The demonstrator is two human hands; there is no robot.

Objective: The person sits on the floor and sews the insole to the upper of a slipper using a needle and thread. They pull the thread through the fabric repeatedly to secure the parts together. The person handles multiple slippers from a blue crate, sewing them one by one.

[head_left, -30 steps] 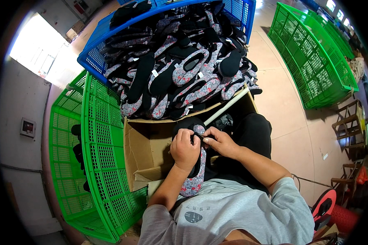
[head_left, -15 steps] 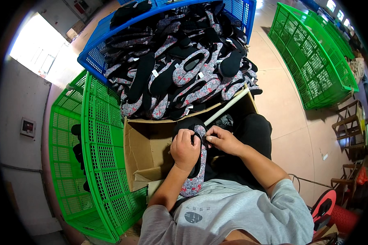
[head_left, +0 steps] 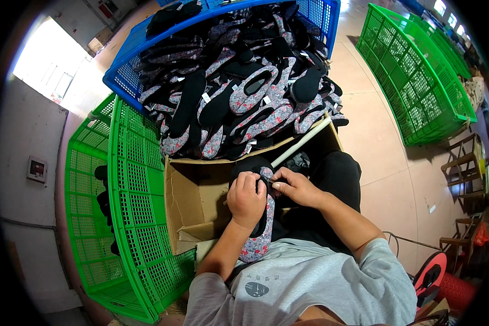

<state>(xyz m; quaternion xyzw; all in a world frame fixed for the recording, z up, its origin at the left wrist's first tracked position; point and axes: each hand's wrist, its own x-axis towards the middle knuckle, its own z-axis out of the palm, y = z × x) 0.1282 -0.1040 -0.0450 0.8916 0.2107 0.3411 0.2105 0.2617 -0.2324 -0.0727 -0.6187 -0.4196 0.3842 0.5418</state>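
A slipper (head_left: 257, 247) with a grey, red-flowered upper and black lining lies lengthwise over my lap, its black end away from me. My left hand (head_left: 246, 200) is wrapped over its middle, fingers curled into the black opening. At the slipper's right edge, my right hand (head_left: 294, 187) pinches its rim with thumb and forefinger. Whether something small sits in that pinch is hidden. Beyond my hands, a big heap of similar slippers (head_left: 254, 89) spills from a blue plastic crate (head_left: 126, 60).
An open cardboard box (head_left: 182, 204) stands under the heap, with a pale rod (head_left: 301, 142) slanting across its right part. Green mesh crates stand close on my left (head_left: 138, 217) and farther off at right (head_left: 413, 76). Wooden racks (head_left: 464, 163) line the right side.
My right hand has shifted very slightly left along the slipper's edge, its fingers bending closer to the rim. The left hand keeps its hold.
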